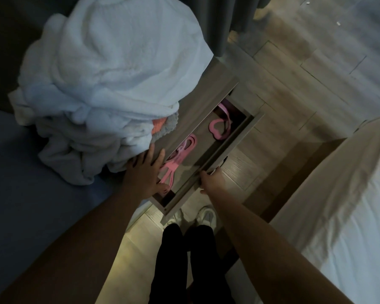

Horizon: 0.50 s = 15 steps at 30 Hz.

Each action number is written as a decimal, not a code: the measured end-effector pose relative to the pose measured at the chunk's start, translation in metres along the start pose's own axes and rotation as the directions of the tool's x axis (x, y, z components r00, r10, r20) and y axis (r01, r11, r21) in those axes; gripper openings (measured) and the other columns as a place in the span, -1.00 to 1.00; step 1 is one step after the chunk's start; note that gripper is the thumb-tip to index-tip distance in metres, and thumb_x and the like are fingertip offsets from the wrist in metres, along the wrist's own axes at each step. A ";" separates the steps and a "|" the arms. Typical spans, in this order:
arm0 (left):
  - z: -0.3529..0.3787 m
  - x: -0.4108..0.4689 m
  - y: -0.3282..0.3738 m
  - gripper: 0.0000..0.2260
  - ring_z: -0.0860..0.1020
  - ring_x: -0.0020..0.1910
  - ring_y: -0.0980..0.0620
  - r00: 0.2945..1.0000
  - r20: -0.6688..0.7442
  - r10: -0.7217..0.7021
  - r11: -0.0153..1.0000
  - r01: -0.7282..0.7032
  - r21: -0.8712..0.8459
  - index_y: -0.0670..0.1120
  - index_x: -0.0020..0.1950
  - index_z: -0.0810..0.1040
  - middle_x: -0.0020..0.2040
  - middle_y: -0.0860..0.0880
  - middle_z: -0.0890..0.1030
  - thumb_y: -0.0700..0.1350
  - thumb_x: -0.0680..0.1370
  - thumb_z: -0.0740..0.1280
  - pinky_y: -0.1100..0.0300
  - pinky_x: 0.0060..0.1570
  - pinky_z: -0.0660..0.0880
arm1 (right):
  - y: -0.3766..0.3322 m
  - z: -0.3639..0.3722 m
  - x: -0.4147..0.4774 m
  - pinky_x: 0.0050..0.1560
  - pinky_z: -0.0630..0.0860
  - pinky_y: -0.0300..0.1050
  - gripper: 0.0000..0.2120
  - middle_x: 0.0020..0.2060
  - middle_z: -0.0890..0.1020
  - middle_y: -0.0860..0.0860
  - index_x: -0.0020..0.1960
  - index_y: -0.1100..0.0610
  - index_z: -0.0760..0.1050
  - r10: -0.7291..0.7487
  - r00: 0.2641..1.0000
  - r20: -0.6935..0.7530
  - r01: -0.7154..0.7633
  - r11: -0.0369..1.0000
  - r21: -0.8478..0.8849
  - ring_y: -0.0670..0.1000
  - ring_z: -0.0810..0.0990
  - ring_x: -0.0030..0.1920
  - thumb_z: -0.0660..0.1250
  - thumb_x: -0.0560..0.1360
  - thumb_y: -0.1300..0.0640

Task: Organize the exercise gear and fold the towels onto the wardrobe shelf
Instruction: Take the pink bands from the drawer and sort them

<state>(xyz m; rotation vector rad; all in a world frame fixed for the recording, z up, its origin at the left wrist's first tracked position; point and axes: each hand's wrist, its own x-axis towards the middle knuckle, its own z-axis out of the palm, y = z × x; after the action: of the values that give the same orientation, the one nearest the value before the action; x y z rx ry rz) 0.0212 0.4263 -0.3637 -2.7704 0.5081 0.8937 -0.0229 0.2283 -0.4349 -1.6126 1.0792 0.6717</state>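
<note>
A wood-look plank floor (294, 69) fills the middle. A bed with a white sheet (349, 205) stands at the right, and a blue cushioned surface (31, 172) lies at the left. A dark grey curtain (224, 25) hangs at the top. White sneakers (206, 217) stand on the floor below black trousers (184, 260).

The towels (110, 73) are plain white with a faint blue cast. Among them shows a coral-orange cloth (158, 126) and a knobbly grey cloth (171, 123). The bands (220, 128) are pink, all one shade. The drawer (226, 145) is grey-brown with a wood grain. The floor (294, 84) is pale brown-grey planks, grained too. The curtain (224, 23) is dark grey, the bed (338, 205) white, the cover (20, 172) blue, the trousers (184, 260) black, the shoes (207, 216) white.
</note>
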 end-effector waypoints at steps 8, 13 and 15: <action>0.001 -0.005 0.011 0.04 0.02 0.54 -0.18 0.997 -0.055 -0.046 0.999 0.045 -0.018 0.00 0.60 -0.12 0.60 -0.17 -0.11 0.42 0.35 0.34 -0.22 0.41 0.13 | 0.024 -0.033 -0.021 -0.41 0.63 -0.07 -0.70 0.00 0.62 0.13 0.25 0.15 0.37 0.069 0.997 -0.032 -0.066 0.992 0.105 0.13 0.67 -0.17 0.31 0.55 0.13; 0.002 -0.008 0.016 0.04 0.03 0.53 -0.19 0.996 -0.070 -0.059 0.998 0.058 -0.021 -0.02 0.60 -0.11 0.59 -0.19 -0.09 0.43 0.35 0.32 -0.24 0.39 0.15 | 0.039 -0.064 -0.040 -0.04 0.62 0.11 -0.65 0.15 0.56 0.21 0.34 0.20 0.33 0.116 0.993 0.010 -0.117 0.981 0.155 0.20 0.63 0.01 0.27 0.59 0.19; 0.002 -0.006 0.016 0.07 -0.01 0.54 -0.19 0.997 -0.046 -0.066 0.997 0.064 -0.036 -0.02 0.60 -0.15 0.59 -0.18 -0.13 0.44 0.34 0.33 -0.24 0.40 0.12 | 0.041 -0.071 -0.044 -0.06 0.62 0.11 -0.67 0.12 0.55 0.20 0.34 0.20 0.32 0.132 0.991 0.022 -0.134 0.976 0.169 0.22 0.63 0.00 0.25 0.60 0.22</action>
<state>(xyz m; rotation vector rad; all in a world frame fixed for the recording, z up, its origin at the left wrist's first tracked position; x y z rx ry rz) 0.0100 0.4135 -0.3630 -2.8276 0.4114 0.8319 -0.0849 0.1724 -0.3944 -1.3984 1.2122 0.6564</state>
